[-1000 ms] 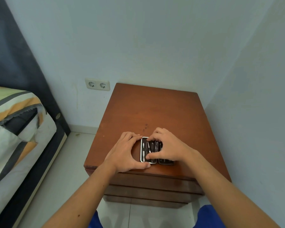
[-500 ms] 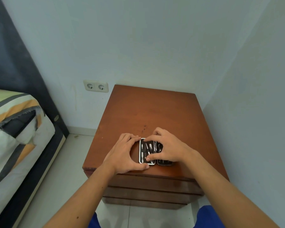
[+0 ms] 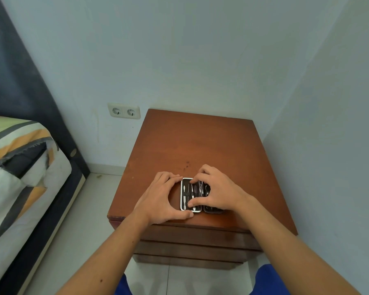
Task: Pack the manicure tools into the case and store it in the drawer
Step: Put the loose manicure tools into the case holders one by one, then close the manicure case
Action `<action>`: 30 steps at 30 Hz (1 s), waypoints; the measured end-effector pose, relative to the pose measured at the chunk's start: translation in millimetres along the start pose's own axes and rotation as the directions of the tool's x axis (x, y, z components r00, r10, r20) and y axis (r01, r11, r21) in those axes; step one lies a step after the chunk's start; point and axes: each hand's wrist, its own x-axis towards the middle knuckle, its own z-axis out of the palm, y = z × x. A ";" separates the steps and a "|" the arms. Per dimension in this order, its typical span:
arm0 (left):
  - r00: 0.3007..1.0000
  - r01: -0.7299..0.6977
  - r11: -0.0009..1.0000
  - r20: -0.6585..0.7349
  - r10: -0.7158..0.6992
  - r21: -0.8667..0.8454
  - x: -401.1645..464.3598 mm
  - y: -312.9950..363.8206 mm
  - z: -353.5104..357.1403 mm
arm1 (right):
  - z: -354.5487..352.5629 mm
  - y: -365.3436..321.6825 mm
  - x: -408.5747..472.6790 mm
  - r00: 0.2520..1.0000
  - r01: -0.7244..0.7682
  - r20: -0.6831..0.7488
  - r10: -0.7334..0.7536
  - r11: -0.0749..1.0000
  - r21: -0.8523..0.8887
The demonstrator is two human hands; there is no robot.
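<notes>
A small black manicure case with a white rim lies open near the front edge of the brown wooden nightstand. Several silver tools sit in its left half. My left hand cups the case's left side, fingers at the top edge and thumb at the bottom corner. My right hand lies over the right half, with forefinger and thumb pinching across the tools in the left half. The right half is mostly hidden under this hand. The drawer fronts below the top are closed.
A bed with a striped cover and a dark headboard stands at the left. A double wall socket is beside the nightstand. A wall runs close along the nightstand's right side. Pale floor tiles lie between bed and nightstand.
My hands and the case stay almost where they were. The view has shifted slightly, and my right fingers have adjusted a little on the tools.
</notes>
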 end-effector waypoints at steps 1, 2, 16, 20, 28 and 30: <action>1.000 0.000 1.000 -0.001 0.000 -0.001 0.0 0.1 0.1 | 0.6 -0.4 -0.5 1.000 0.000 -0.007 0.000 1.000 -0.001; 1.000 -0.001 1.000 -0.002 0.001 0.001 0.2 0.2 0.2 | 1.1 -0.7 -1.1 1.000 0.002 -0.015 -0.002 1.000 -0.003; 1.000 0.014 1.000 0.006 -0.014 -0.012 0.2 1.8 -1.3 | 0.1 10.2 -21.2 0.985 -0.106 -0.125 0.122 0.986 0.126; 1.000 0.021 1.000 0.018 -0.021 -0.019 0.2 2.6 -2.3 | 7.0 26.3 -46.4 0.911 -0.247 -0.311 0.272 0.962 0.120; 1.000 0.011 1.000 0.015 -0.011 -0.006 -0.7 2.1 -1.0 | 23.9 25.1 -61.3 0.834 -0.367 -0.289 0.470 0.864 0.345; 1.000 0.010 1.000 0.012 -0.010 -0.007 -1.1 2.1 -0.9 | 20.2 21.7 -57.2 0.819 -0.401 -0.228 0.526 0.810 0.427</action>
